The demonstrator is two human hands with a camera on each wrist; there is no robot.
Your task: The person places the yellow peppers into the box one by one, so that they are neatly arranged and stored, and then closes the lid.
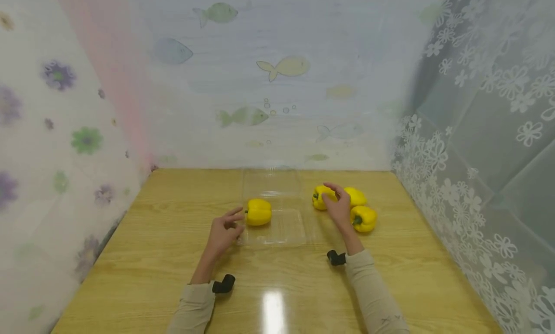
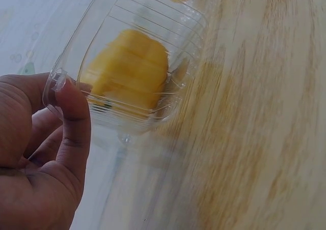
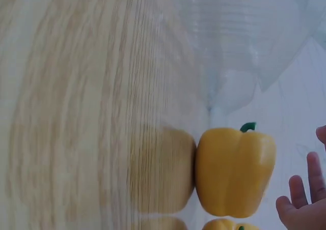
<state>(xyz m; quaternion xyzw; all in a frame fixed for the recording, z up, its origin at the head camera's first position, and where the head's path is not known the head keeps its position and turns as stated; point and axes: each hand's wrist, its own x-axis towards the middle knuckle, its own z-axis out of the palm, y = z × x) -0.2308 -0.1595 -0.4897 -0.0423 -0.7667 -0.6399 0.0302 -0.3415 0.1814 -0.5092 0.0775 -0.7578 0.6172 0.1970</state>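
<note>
Head cam: L hand (image 1: pixel 223 233) pinched clear rectangular plastic box (image 1: pixel 286 230) by rim; 1 yellow bell pepper (image 1: pixel 259 212) sat inside. R hand (image 1: pixel 340 207), fingers spread, held nothing nr 3 yellow peppers (image 1: pixel 365 218) R of box.

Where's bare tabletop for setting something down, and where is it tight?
Bare tabletop lies left of the left hand and, nearer, between the sleeves. It's crowded around the right hand, where three peppers cluster, and mid-table, where the clear box holds one pepper.

no readable text, brands or numbers, small dark crossed marks (image 1: pixel 385 320) on sleeve (image 1: pixel 375 286) behind right hand (image 1: pixel 340 209), not legible as letters
</note>
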